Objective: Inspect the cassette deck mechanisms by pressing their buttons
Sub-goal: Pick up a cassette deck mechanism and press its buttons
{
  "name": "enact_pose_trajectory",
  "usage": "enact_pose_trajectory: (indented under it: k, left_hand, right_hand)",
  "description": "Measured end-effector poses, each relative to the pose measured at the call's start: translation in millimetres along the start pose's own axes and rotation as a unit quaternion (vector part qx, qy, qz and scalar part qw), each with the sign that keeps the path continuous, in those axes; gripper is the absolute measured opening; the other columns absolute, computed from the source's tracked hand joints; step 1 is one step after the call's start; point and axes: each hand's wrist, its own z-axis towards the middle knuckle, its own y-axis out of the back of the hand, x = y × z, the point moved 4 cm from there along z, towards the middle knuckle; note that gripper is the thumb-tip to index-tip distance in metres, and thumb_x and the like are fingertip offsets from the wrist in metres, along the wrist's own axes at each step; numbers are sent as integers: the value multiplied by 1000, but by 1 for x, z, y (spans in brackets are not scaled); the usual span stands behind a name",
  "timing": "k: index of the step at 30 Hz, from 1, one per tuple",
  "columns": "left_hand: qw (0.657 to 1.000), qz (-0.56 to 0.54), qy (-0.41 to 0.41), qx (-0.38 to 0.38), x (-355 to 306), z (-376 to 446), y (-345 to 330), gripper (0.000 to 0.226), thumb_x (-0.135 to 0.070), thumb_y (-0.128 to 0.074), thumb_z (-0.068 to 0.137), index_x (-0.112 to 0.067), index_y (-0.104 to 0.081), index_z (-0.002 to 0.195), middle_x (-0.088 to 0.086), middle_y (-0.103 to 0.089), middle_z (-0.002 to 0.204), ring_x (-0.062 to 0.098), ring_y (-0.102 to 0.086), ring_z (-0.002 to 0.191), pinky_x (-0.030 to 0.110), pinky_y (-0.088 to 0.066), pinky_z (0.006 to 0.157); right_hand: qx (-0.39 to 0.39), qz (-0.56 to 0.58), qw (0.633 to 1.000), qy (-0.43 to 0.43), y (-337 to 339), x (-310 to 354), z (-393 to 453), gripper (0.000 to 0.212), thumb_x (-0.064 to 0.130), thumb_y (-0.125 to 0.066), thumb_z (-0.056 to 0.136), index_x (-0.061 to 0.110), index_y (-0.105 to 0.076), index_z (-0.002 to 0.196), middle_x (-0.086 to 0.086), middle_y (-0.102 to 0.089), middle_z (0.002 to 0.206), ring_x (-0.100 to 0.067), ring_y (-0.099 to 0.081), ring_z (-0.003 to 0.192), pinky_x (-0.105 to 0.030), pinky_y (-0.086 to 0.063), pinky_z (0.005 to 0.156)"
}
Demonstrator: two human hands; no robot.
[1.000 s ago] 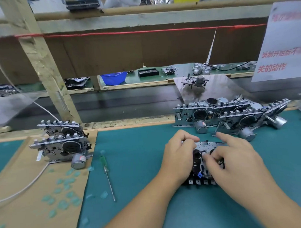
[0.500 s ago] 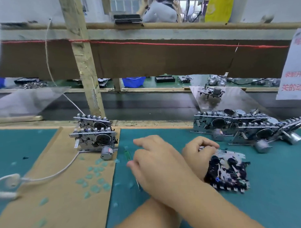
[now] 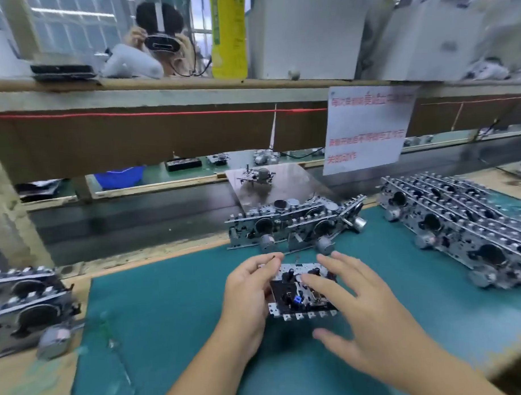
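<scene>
A cassette deck mechanism [image 3: 298,296] lies flat on the green mat, with a row of metal buttons along its near edge and a small blue part inside. My left hand [image 3: 249,292] grips its left side, fingers curled over the far left corner. Spread open, my right hand [image 3: 366,306] hovers over the mechanism's right half with straight fingers; I cannot tell whether the fingertips touch it.
Stacked mechanisms [image 3: 295,225] stand just behind the one I hold. A long row of them [image 3: 461,228] runs along the right, and two more [image 3: 26,306] sit at the left on cardboard. A blurred green screwdriver [image 3: 117,347] lies on the mat. A person sits across the bench.
My right hand, which had crossed over to the left towards the screwdriver, has come back over the mechanism's right side. The camera has swung right and upward. My left hand still holds the mechanism.
</scene>
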Motion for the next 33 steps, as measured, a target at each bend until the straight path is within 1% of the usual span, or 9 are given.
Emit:
enact_pose_trajectory:
  k: [6, 10, 14, 18, 20, 22, 25, 28, 33]
  left_hand:
    - [993, -9, 87, 76, 27, -21, -76, 12, -8, -68, 91, -7, -81, 91, 13, -77, 86, 18, -72, 63, 27, -54, 48]
    - [990, -2, 81, 119, 37, -16, -128, 16, -18, -67, 91, -14, -82, 94, 13, -79, 95, 22, -74, 72, 30, -58, 55]
    - [980, -15, 101, 173, 48, 10, -178, 33, -37, -69, 83, -17, -77, 108, 13, -78, 87, 33, -75, 72, 34, -62, 56]
    - [967, 175, 38, 183, 72, 51, -214, 14, -31, -60, 101, -21, -69, 107, 9, -78, 103, 23, -74, 85, 33, -57, 71]
    - [909, 366, -46, 192, 86, 75, -217, 17, -36, -63, 99, -27, -69, 113, -1, -72, 115, 19, -67, 106, 34, -52, 87]
    - [782, 576, -128, 203, 102, 92, -213, 38, -43, -60, 100, -26, -61, 134, -4, -60, 136, 17, -53, 129, 31, -41, 107]
    - [676, 688, -194, 177, 116, 103, -209, 53, -58, -46, 100, -29, -49, 143, -7, -48, 148, 17, -39, 140, 34, -30, 115]
    - [637, 719, -218, 173, 122, 111, -218, 51, -66, -37, 97, -35, -48, 137, -8, -47, 132, 18, -40, 131, 36, -33, 109]
    - [668, 696, -221, 145, 119, 129, -222, 45, -63, -37, 98, -28, -56, 119, -5, -51, 112, 19, -43, 116, 37, -40, 102]
  right_hand:
    - [-136, 39, 990, -27, 40, -62, -59, 73, -4, -84, 51, 20, -68, 119, -2, -64, 118, -25, -62, 109, -30, -48, 96]
    - [-176, -12, 984, -37, 73, -94, -79, 51, 2, -82, 66, 14, -72, 115, 1, -66, 106, -25, -62, 101, -35, -51, 93]
    - [-228, -35, 966, -115, 116, -155, -82, 45, 8, -81, 74, 13, -72, 118, -1, -69, 105, -20, -63, 99, -17, -41, 98]
    - [-262, -69, 937, -221, 162, -232, -67, 43, 16, -86, 77, 17, -71, 117, -3, -73, 101, -20, -65, 95, -22, -43, 84]
    - [-252, -77, 925, -275, 175, -269, -59, 35, 26, -83, 81, 21, -70, 113, 3, -70, 89, -23, -64, 87, -31, -43, 73]
    - [-238, -63, 914, -322, 175, -304, -51, 29, 34, -80, 83, 26, -68, 108, 16, -57, 76, -17, -56, 79, -28, -35, 69]
    - [-197, -51, 907, -370, 161, -349, -29, 24, 43, -78, 83, 29, -64, 98, 15, -54, 73, -18, -52, 78, -29, -31, 68]
    - [-122, -111, 893, -418, 143, -392, -6, 38, 48, -76, 84, 17, -65, 104, -4, -64, 95, -27, -56, 91, -31, -31, 73]
    - [-28, -172, 862, -476, 113, -443, 9, 41, 40, -72, 89, 7, -64, 111, -15, -63, 98, -26, -51, 86, -30, -33, 65]
